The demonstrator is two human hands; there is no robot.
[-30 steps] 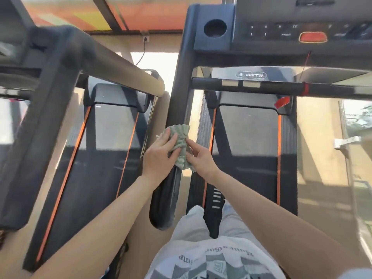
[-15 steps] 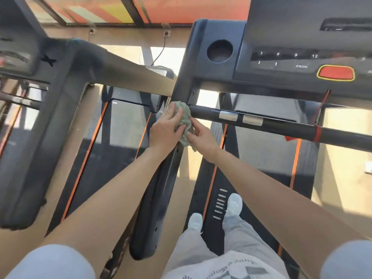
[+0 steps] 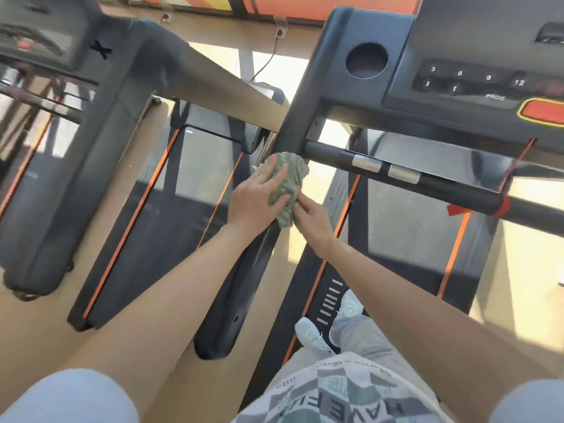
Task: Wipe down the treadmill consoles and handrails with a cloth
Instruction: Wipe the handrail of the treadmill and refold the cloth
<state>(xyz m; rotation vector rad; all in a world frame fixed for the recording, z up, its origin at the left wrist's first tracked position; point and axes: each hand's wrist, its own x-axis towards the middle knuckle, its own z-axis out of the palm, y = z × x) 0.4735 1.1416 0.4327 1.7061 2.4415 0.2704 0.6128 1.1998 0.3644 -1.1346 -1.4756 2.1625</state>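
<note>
- Tan floor (image 3: 36, 337), sunlit in patches, under two black treadmills side by side with orange-edged belts.
- Along the far wall, an orange panel (image 3: 335, 4) and a wall socket (image 3: 278, 32) with a cable hanging from it.
- At upper right, the near console (image 3: 457, 41), with numbered keys and a red stop button (image 3: 546, 109) at the frame's edge.
- Below the console, a black crossbar (image 3: 442, 184) with two silver pads and red tape near its right end.
- In the console's left corner, a round cup holder (image 3: 366, 60), dark inside; contents impossible to tell.
- Green cloth (image 3: 290, 178) bunched on the left handrail (image 3: 244, 285), just below where the crossbar meets the upright.
- Left hand (image 3: 253, 199) laid over the cloth, fingers across its top and thumb tucked under its side, gripping it against the rail.
- Right hand (image 3: 314, 221) just beside it, fingertips pinching the cloth's lower edge.
- Two pale shoes (image 3: 311, 334) on the belt's left edge, below the arms.
</note>
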